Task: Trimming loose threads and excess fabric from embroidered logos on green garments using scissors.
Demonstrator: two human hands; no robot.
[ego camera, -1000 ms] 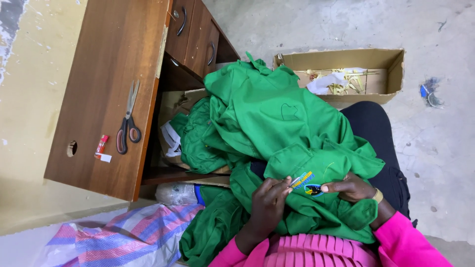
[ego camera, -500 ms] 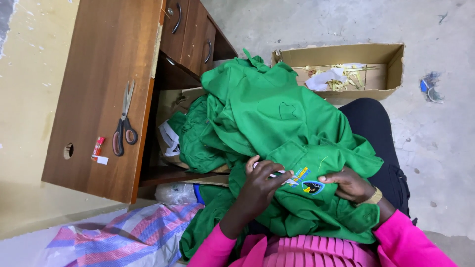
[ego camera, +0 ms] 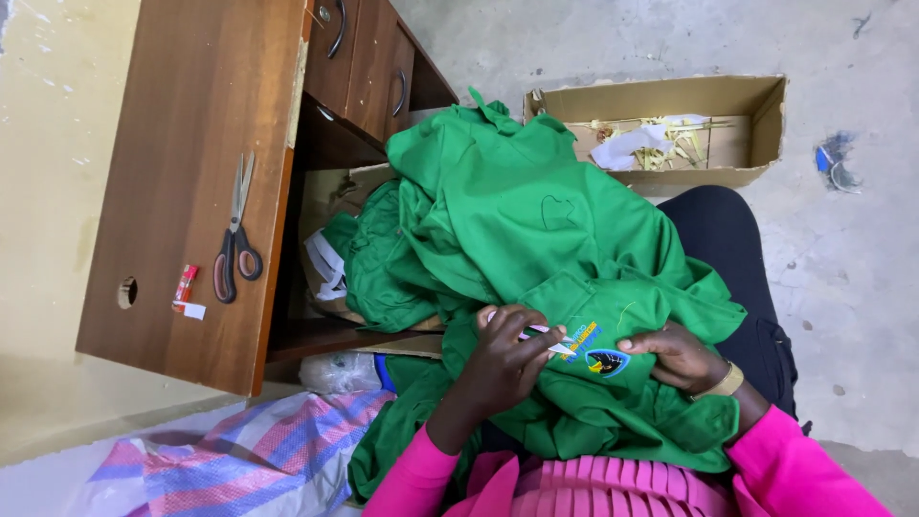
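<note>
A pile of green garments point(ego camera: 517, 230) lies over my lap and spills into an open desk compartment. My left hand point(ego camera: 507, 354) pinches a small thin pale tool point(ego camera: 548, 337), its tip against the coloured embroidered badge point(ego camera: 598, 354) on the top garment. My right hand point(ego camera: 675, 354), with a yellow band at the wrist, presses flat on the green cloth just right of the badge and keeps it stretched. Both sleeves are bright pink.
A brown wooden desk point(ego camera: 191, 144) stands at left with black-handled scissors point(ego camera: 235, 235) and a small red tube point(ego camera: 184, 285) on top. An open cardboard box point(ego camera: 747, 168) with scraps sits on the concrete floor at upper right. A striped plastic sack point(ego camera: 230, 460) lies at lower left.
My left hand has lifted from under the cloth fold and brought the thin tool onto the badge. The right hand has stayed pressed beside it.
</note>
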